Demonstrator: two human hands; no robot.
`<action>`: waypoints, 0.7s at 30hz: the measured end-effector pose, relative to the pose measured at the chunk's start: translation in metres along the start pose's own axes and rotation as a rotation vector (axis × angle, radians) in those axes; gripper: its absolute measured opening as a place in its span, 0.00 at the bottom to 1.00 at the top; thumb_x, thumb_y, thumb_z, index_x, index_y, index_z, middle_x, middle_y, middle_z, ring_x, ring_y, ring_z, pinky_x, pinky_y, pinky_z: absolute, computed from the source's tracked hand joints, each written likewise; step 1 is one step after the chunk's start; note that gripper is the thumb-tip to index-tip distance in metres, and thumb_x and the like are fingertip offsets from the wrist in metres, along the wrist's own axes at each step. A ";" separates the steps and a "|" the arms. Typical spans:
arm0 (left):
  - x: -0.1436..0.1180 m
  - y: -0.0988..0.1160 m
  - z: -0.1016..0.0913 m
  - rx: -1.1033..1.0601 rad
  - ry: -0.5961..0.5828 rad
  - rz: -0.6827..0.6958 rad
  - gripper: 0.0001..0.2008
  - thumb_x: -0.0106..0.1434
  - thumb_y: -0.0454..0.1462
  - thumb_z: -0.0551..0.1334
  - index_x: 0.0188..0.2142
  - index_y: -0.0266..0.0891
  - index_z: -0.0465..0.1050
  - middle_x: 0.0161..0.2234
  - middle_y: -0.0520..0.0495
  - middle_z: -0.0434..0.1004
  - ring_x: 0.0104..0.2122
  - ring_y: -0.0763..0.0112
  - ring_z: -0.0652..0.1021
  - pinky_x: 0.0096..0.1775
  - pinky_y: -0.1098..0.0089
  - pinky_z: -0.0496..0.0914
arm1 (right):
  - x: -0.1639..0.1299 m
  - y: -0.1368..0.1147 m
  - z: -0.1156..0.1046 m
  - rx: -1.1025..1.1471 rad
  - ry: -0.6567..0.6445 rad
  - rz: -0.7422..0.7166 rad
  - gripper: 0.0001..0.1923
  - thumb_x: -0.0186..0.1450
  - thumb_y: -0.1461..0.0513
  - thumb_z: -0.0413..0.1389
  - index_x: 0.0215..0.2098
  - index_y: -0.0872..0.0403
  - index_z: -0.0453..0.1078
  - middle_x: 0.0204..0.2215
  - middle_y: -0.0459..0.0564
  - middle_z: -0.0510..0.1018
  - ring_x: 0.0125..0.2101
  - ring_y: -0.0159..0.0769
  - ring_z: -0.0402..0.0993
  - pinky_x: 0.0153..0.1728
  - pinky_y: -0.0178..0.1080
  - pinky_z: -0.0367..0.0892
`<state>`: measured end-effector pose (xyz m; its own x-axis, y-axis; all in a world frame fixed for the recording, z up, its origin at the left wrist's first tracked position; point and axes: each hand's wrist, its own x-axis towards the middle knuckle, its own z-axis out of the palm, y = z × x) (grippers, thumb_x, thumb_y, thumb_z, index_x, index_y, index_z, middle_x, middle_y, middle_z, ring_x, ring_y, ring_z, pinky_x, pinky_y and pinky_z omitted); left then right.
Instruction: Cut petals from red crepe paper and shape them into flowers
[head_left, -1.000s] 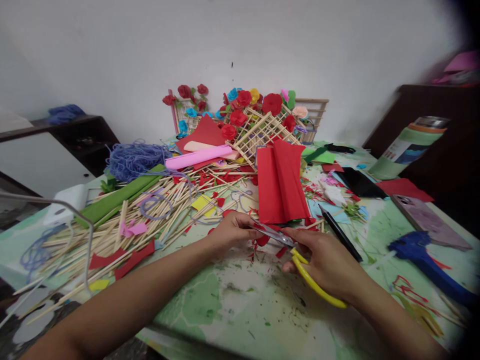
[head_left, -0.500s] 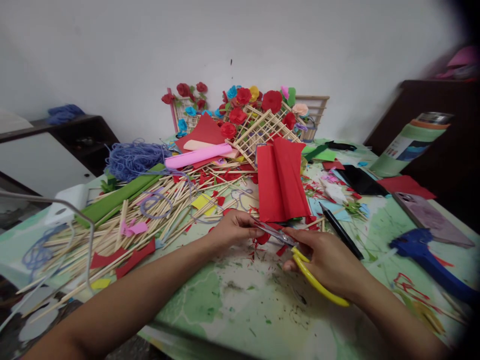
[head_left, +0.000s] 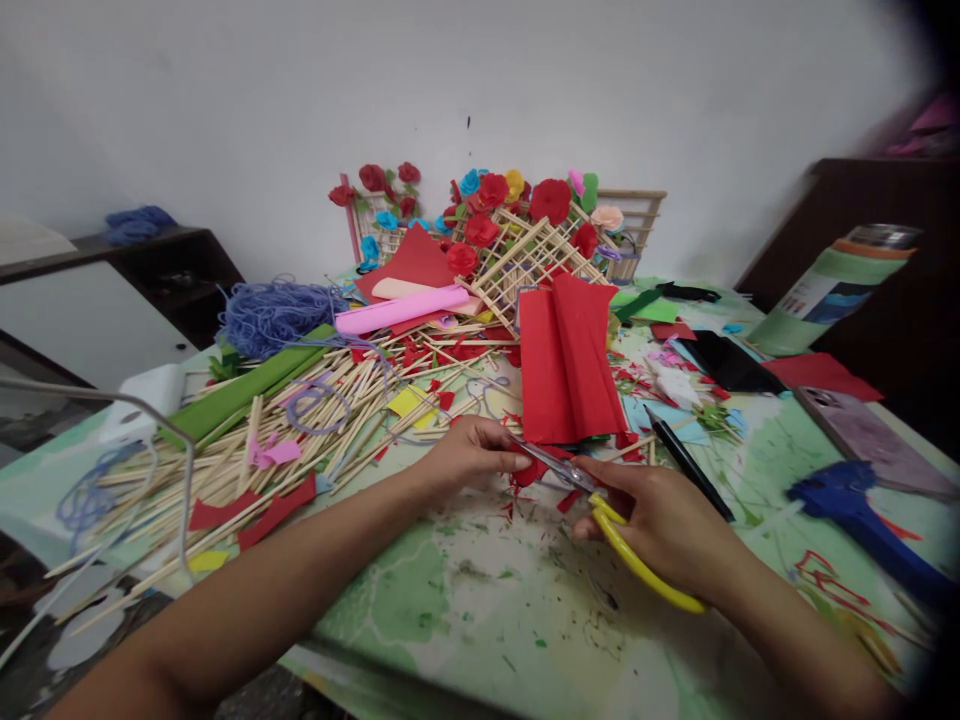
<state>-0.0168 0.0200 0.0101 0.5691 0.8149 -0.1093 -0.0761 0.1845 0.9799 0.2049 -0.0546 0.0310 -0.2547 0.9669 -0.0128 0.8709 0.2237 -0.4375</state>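
Observation:
My right hand [head_left: 664, 520] grips yellow-handled scissors [head_left: 600, 505] just above the table. Their metal blades point left into a small piece of red paper [head_left: 529, 470]. My left hand [head_left: 472, 453] pinches that red piece at its left side. Small red scraps lie on the table under both hands. A folded sheet of red crepe paper [head_left: 566, 365] lies right behind the hands.
A heap of wooden sticks [head_left: 300, 420] covers the left of the table [head_left: 487, 600]. Purple yarn [head_left: 274, 315], a pink roll [head_left: 401, 308] and a stick lattice with paper flowers [head_left: 517, 235] lie at the back. A black pen [head_left: 690, 465], phone [head_left: 862, 435] and blue glue gun [head_left: 855, 505] lie right.
The view shifted slightly. Both hands stay at the same spot, with the scissors still in the red paper.

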 end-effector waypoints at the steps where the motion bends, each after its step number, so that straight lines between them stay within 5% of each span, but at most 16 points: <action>1: 0.000 0.001 -0.001 0.010 -0.003 -0.001 0.09 0.42 0.35 0.71 0.24 0.32 0.78 0.21 0.48 0.78 0.22 0.75 0.73 0.29 0.74 0.65 | 0.000 0.000 0.000 -0.004 0.002 -0.002 0.28 0.57 0.46 0.56 0.53 0.46 0.70 0.20 0.44 0.73 0.20 0.32 0.62 0.21 0.33 0.50; 21: -0.001 0.011 -0.016 0.221 -0.167 -0.058 0.08 0.47 0.37 0.69 0.24 0.32 0.78 0.20 0.49 0.76 0.22 0.77 0.71 0.29 0.75 0.64 | 0.001 0.001 0.000 -0.048 -0.002 -0.023 0.28 0.57 0.47 0.56 0.53 0.47 0.70 0.26 0.48 0.78 0.21 0.32 0.66 0.21 0.33 0.52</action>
<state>-0.0316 0.0303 0.0186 0.6957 0.7013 -0.1553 0.1308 0.0890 0.9874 0.2058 -0.0537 0.0306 -0.2756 0.9613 -0.0050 0.8840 0.2514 -0.3941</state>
